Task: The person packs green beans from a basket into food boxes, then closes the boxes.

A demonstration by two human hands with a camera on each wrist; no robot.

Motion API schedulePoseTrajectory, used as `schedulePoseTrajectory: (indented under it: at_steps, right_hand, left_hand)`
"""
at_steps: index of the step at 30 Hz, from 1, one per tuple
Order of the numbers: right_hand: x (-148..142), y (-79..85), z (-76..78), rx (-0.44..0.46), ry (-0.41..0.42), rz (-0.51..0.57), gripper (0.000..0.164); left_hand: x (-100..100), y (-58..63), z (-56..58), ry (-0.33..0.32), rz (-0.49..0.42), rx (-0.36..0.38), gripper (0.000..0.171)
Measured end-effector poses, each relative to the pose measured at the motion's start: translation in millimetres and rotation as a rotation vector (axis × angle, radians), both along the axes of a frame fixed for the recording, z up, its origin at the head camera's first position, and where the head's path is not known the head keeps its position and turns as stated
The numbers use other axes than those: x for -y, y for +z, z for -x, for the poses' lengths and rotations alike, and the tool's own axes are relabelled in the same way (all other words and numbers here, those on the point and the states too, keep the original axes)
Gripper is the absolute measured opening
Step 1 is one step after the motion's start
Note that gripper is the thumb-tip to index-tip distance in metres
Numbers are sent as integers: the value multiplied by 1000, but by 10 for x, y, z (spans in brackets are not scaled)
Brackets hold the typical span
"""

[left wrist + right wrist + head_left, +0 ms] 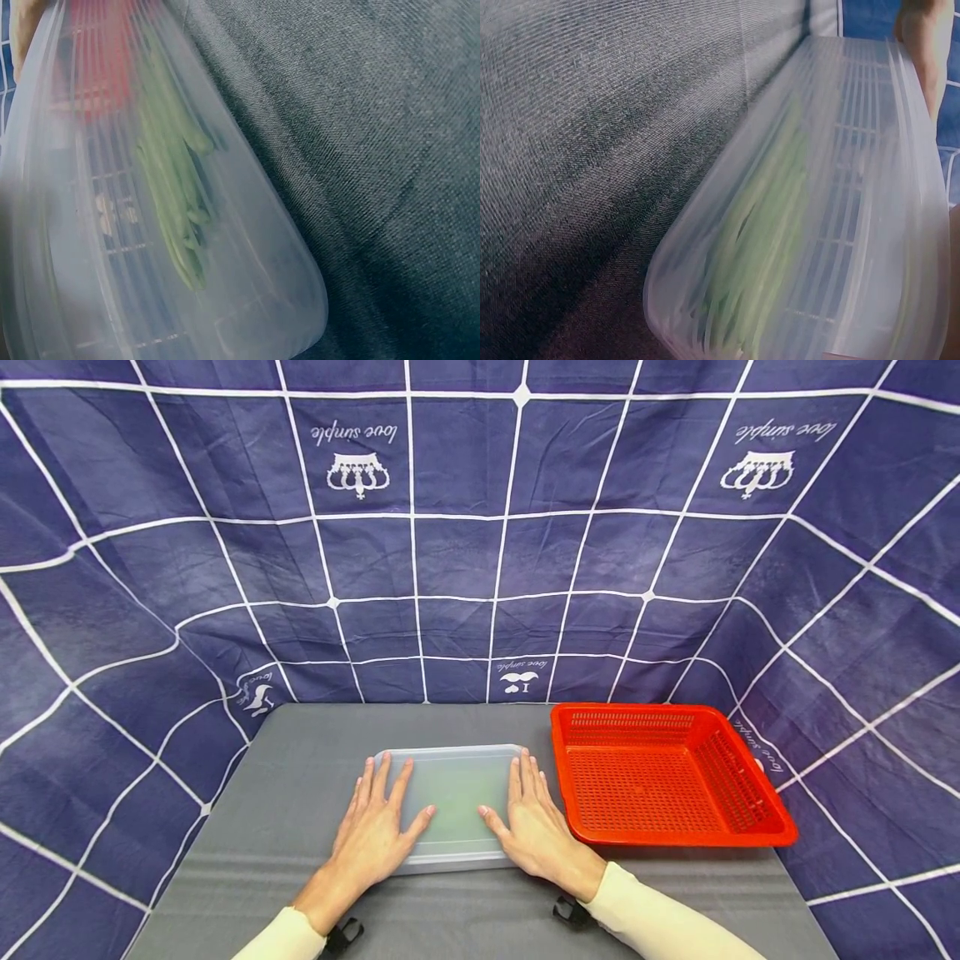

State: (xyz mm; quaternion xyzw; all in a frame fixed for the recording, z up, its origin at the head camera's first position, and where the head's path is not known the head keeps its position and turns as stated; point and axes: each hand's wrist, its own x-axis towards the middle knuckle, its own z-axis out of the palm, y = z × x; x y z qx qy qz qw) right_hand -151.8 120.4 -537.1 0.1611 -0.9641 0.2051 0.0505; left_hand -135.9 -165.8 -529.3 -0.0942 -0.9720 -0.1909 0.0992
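Observation:
A translucent plastic food container (459,777) with its lid on lies on the grey table in the head view. My left hand (371,835) rests on the lid's left side, fingers straight and slightly spread, thumb pointing inward. On the opposite side my right hand (540,831) lies flat along the lid's right edge, its fingers closer together. Long green pods, looking like green beans (169,165), show through the container wall in the left wrist view. The same green beans (769,232) appear blurred through the plastic in the right wrist view.
A red perforated plastic basket (637,789) stands right of the container, close to my right hand. Grey cloth (315,743) covers the table. A blue curtain (465,560) with white grid lines hangs at the back and both sides.

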Motion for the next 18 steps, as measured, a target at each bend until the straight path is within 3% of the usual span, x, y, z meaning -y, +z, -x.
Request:
schedulePoseTrajectory:
  at_steps: [18]
  right_hand:
    - [14,-21,-4,1,5,-2,100]
  left_hand:
    - [25,-132,35,-9,17,-21,87]
